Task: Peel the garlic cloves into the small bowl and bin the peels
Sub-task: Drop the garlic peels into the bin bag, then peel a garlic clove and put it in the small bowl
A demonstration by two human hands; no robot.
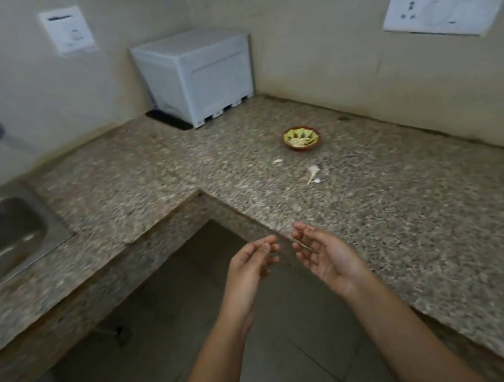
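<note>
Beige walls meet at a corner above an L-shaped speckled granite desk (pixel 369 210). A small brown bowl with a yellow-green inside (pixel 302 147) stands on the right wing of the desk, well back from its front edge and nearer the right wall; pale pieces lie in it, too blurred to name. Just in front of the bowl, a few white papery garlic peels (pixel 313 172) lie loose on the stone. A white ribbed plastic box (pixel 203 78) fills the far corner of the desk, and a steel sink (pixel 56 216) is set into the left wing. A white socket plate (pixel 442 9) hangs on the right wall.

Both hands are raised side by side, near each other but apart, just off the desk's inner corner and above the floor. The left hand (pixel 253 261) has its fingers loosely curled and grips nothing I can make out. The right hand (pixel 321 252) is turned palm up, fingers relaxed and spread; a thin pale sliver seems to lie across them, but blur leaves this uncertain.
</note>
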